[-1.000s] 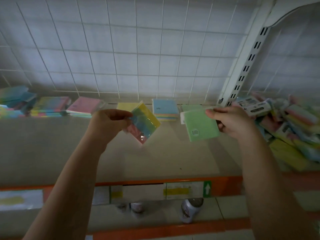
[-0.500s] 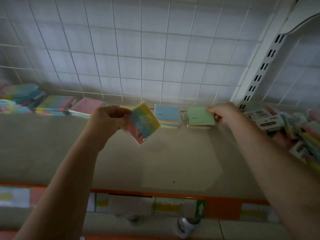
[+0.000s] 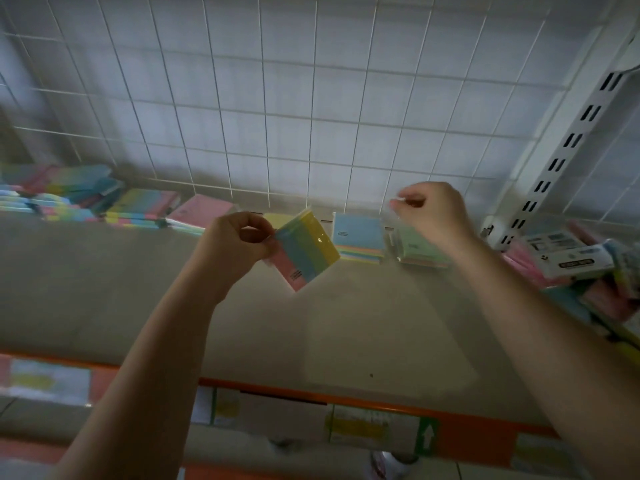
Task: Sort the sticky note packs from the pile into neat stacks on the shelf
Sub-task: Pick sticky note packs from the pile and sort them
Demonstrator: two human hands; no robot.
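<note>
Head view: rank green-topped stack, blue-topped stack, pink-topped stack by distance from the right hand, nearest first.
From the right hand:
1. Green-topped sticky note stack, directly beneath it.
2. Blue-topped sticky note stack, next one to its left.
3. Pink-topped sticky note stack, far left, beyond the left hand.

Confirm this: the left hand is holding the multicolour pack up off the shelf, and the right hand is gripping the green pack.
Not quite. In the head view the right hand grips nothing; the green pack lies on the shelf beneath it. The left hand does hold the multicolour pack up off the shelf.
</note>
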